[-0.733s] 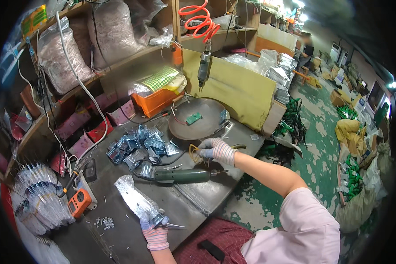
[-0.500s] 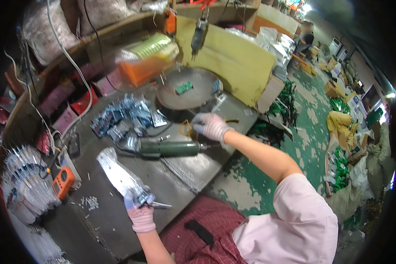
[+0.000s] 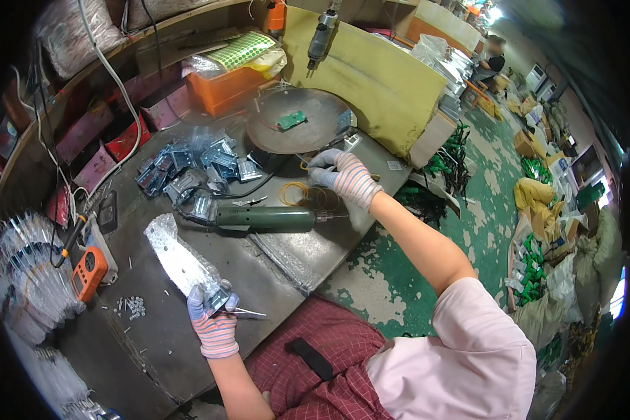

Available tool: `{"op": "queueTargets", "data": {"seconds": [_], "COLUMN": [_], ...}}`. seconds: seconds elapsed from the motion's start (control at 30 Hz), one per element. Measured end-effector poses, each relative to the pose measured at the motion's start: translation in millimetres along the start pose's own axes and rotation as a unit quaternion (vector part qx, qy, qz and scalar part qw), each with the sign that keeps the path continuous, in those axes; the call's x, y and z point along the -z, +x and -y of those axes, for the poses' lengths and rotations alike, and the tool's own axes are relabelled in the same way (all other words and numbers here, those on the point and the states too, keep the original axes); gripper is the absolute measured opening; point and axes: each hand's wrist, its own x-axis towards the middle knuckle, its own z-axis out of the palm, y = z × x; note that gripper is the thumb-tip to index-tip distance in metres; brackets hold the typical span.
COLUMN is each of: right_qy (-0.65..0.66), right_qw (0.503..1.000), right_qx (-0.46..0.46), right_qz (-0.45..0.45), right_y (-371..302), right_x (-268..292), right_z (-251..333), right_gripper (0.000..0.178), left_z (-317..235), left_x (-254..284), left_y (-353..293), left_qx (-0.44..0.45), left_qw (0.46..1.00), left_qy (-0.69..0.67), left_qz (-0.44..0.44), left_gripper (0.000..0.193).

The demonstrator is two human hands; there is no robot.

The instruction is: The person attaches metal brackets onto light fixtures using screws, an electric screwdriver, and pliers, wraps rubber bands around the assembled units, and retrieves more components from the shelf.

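Observation:
My left hand [image 3: 213, 323], in a striped glove, is closed around the lower end of a long piece in clear plastic wrap [image 3: 180, 255]. A small metal plate [image 3: 218, 301] and a thin pale rod [image 3: 248, 312] stick out beside its fingers. My right hand [image 3: 348, 178], gloved alike, is over the far part of the bench with bent fingers drawn together; what they hold, if anything, I cannot make out. Yellow rubber bands [image 3: 293, 193] lie just left of it. Below it rests a green electric screwdriver [image 3: 266, 219], its bit pointing right.
A round metal dish [image 3: 266, 133] holds a green circuit board [image 3: 292, 120]. Metal brackets [image 3: 220, 159] are heaped to its left. An orange box [image 3: 224, 91] stands behind. Bundled wrapped pieces [image 3: 31, 262] and an orange meter [image 3: 91, 273] are at left. Another screwdriver [image 3: 322, 38] hangs above.
My right hand has shifted slightly up and right, away from the rubber bands' near side. My left hand keeps its hold on the wrapped piece. The whole view has shifted a little.

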Motion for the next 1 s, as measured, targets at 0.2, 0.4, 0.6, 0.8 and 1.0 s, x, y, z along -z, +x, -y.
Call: {"op": "queueTargets", "data": {"seconds": [0.2, 0.4, 0.6, 0.8, 1.0], "right_qy": [0.318, 0.311, 0.459, 0.543, 0.109], "right_qw": [0.936, 0.906, 0.793, 0.816, 0.846], "right_qx": [-0.034, 0.001, -0.138, -0.014, 0.43], "right_qz": [0.146, 0.287, 0.375, 0.199, 0.296], "right_y": [-52, -91, -95, -124, -87], "right_x": [-40, -92, -120, -143, -82], "right_z": [58, 97, 78, 74, 145], "right_gripper": [0.019, 0.021, 0.023, 0.038, 0.043], "left_z": [0, 7, 9, 10, -40], "left_x": [-4, -7, 0, 7, -44], "left_y": [-11, -54, -80, -110, -116], "left_qx": [0.016, 0.066, 0.085, 0.075, 0.154], "left_qw": [0.999, 0.991, 0.988, 0.994, 0.889], "left_qy": [-0.006, -0.046, 0.099, 0.068, 0.425], "left_qz": [0.032, 0.111, 0.079, 0.042, 0.067], "left_gripper": [0.06, 0.075, 0.076, 0.077, 0.047]}}
